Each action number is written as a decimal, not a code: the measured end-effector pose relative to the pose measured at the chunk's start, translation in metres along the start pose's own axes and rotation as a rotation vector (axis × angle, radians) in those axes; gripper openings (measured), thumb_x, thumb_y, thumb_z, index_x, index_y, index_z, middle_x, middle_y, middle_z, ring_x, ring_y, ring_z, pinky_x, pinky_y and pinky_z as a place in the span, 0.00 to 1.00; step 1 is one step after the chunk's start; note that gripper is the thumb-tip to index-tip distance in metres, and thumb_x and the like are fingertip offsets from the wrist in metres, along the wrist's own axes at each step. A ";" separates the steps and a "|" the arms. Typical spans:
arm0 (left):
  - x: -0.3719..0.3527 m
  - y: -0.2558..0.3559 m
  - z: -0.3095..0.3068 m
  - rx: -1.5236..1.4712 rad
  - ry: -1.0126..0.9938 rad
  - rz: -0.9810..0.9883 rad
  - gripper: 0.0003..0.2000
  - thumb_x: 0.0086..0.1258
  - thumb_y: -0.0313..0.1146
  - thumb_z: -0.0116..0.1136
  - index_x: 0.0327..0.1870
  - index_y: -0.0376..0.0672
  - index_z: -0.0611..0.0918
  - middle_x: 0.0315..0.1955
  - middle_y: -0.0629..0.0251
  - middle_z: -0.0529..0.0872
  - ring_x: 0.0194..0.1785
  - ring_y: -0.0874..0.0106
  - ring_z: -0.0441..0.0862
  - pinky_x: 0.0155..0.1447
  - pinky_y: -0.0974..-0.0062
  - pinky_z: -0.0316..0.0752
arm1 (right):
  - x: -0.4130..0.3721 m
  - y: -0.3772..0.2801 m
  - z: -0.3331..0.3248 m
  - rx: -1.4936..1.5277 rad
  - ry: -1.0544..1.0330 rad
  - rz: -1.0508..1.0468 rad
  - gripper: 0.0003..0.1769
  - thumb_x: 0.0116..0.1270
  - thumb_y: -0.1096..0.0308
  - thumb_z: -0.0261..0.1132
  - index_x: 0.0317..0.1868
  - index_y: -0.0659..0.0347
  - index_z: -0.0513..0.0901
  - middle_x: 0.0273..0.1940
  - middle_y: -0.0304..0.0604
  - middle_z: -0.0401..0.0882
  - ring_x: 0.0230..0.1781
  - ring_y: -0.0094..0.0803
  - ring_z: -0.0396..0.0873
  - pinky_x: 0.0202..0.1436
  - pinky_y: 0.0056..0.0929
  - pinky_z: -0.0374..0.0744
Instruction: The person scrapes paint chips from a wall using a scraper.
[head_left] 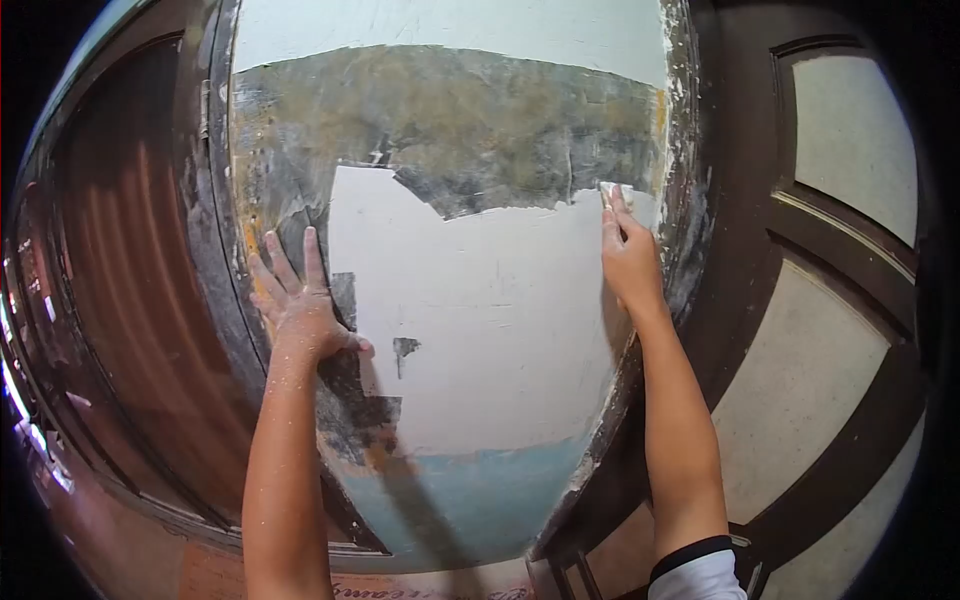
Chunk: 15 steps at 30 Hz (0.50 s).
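Note:
A narrow wall strip (480, 300) between two dark door frames has white paint partly scraped off, showing grey-brown plaster (450, 130) above. My left hand (298, 300) lies flat on the wall's left edge, fingers spread, holding nothing. My right hand (628, 255) is raised at the paint's upper right edge, gripping a small scraper (608, 190) whose pale tip presses on the wall. Both forearms are dusted with white flecks.
A dark brown door frame (215, 330) borders the wall on the left, and a panelled brown door (830, 300) on the right. Light blue paint (470, 500) covers the wall's bottom. Small bare patches (405, 347) dot the white area.

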<state>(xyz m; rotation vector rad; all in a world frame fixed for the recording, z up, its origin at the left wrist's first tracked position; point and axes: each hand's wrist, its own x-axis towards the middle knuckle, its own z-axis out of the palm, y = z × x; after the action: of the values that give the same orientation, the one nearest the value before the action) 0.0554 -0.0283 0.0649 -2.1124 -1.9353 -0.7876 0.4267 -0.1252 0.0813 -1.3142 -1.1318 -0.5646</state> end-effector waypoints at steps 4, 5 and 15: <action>0.000 0.000 0.003 0.028 0.008 0.004 0.90 0.23 0.52 0.94 0.87 0.60 0.30 0.84 0.42 0.20 0.85 0.35 0.18 0.80 0.24 0.46 | -0.010 0.007 -0.001 -0.018 -0.001 0.014 0.19 0.81 0.57 0.60 0.59 0.60 0.88 0.42 0.65 0.87 0.43 0.63 0.86 0.47 0.48 0.81; 0.000 0.000 0.004 0.021 0.015 0.001 0.90 0.23 0.52 0.94 0.87 0.60 0.30 0.84 0.42 0.20 0.85 0.35 0.18 0.80 0.24 0.47 | -0.011 0.010 -0.002 -0.035 -0.010 0.019 0.19 0.80 0.56 0.61 0.59 0.59 0.88 0.39 0.65 0.87 0.41 0.63 0.85 0.45 0.49 0.80; 0.001 -0.004 0.008 0.017 0.068 0.020 0.90 0.20 0.53 0.94 0.87 0.59 0.32 0.84 0.43 0.21 0.86 0.35 0.21 0.79 0.23 0.48 | -0.012 0.002 -0.012 -0.087 -0.054 0.025 0.19 0.80 0.59 0.59 0.59 0.62 0.86 0.57 0.59 0.85 0.54 0.62 0.85 0.57 0.47 0.82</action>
<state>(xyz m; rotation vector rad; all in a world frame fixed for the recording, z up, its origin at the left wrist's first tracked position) 0.0540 -0.0232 0.0582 -2.0645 -1.8769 -0.8248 0.4274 -0.1389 0.0710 -1.4239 -1.1440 -0.5680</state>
